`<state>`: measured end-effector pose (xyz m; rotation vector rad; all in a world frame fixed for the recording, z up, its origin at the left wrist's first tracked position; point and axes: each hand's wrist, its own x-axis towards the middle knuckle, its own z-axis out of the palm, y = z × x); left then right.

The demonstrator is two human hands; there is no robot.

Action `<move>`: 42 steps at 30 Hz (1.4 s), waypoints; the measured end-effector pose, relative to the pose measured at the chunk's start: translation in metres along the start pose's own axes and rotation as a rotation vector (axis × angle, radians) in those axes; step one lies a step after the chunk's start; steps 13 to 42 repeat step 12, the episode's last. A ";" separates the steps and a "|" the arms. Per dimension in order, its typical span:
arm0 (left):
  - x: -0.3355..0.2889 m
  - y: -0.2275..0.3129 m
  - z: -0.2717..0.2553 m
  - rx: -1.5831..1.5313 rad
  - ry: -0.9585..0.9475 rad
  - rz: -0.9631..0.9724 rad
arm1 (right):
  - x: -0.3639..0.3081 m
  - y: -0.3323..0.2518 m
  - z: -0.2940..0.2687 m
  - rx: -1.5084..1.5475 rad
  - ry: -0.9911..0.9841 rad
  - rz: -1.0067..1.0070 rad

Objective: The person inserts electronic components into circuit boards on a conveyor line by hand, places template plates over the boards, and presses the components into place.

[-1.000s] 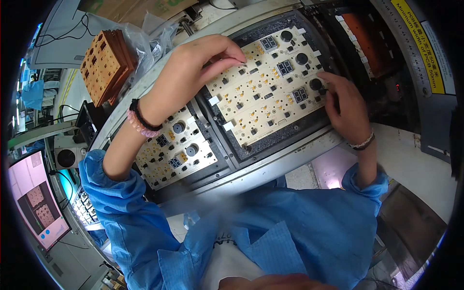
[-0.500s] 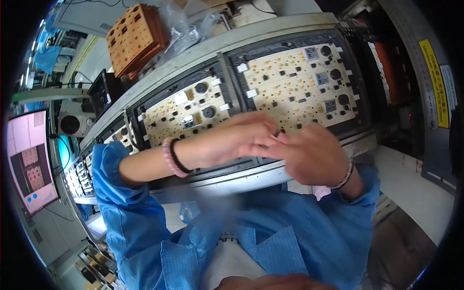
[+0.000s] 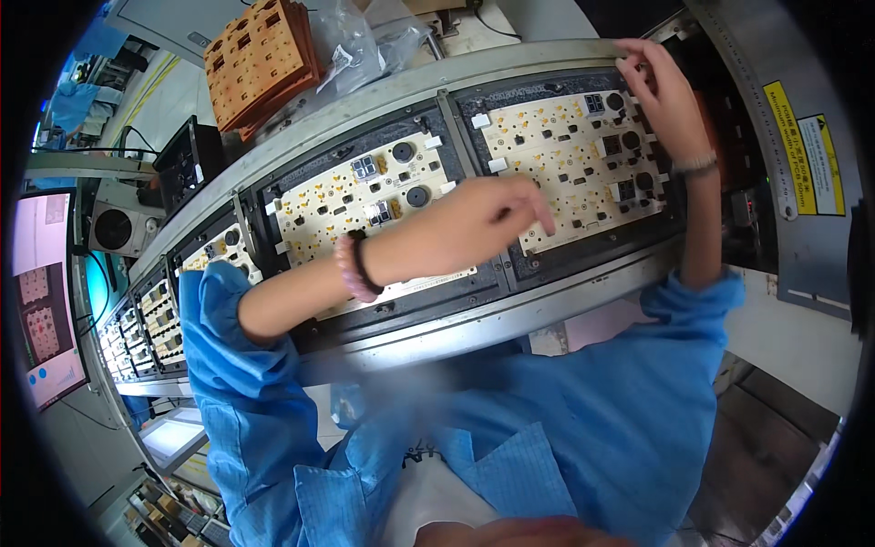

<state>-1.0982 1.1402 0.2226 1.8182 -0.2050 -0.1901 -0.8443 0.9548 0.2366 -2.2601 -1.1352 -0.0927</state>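
Over the gap between two circuit boards, my left hand [image 3: 497,219] hovers palm down with its fingers curled under. Whatever those fingers may hold is hidden beneath the hand. At the far right corner, my right hand [image 3: 663,96] reaches to the conveyor's far rail [image 3: 547,55]. Its fingers are bent and apart, the tips at the rail, and I see nothing between them. The right circuit board [image 3: 547,173], cream with yellow and black parts, lies in a black frame below both hands. Partly under my left forearm is another such circuit board [image 3: 319,210], with round black parts and small display blocks.
More framed boards [image 3: 159,319] line the conveyor to the left. Beyond the far rail are a stack of orange-brown perforated plates [image 3: 260,64] and clear plastic bags [image 3: 365,46]. A monitor [image 3: 46,301] stands at far left, a grey machine panel [image 3: 793,173] at right.
My hands have parted. The right one has moved up and away to the far rail; the left has turned palm down near where it was. The view has shifted slightly.
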 end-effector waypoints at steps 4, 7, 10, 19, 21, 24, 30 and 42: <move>0.022 -0.006 0.027 1.035 0.114 0.294 | 0.043 0.095 0.026 -0.410 0.051 -0.066; 0.020 -0.014 0.037 1.096 0.116 0.273 | 0.053 0.096 0.026 -0.508 -0.049 -0.009; 0.022 -0.015 0.039 1.104 0.084 0.252 | 0.054 0.084 0.017 -0.510 -0.140 0.098; 0.024 -0.015 0.039 1.124 0.073 0.262 | 0.050 0.070 0.012 -0.497 -0.177 0.129; 0.024 -0.015 0.039 1.124 0.073 0.262 | 0.050 0.070 0.012 -0.497 -0.177 0.129; 0.024 -0.015 0.039 1.124 0.073 0.262 | 0.050 0.070 0.012 -0.497 -0.177 0.129; 0.024 -0.015 0.039 1.124 0.073 0.262 | 0.050 0.070 0.012 -0.497 -0.177 0.129; 0.024 -0.015 0.039 1.124 0.073 0.262 | 0.050 0.070 0.012 -0.497 -0.177 0.129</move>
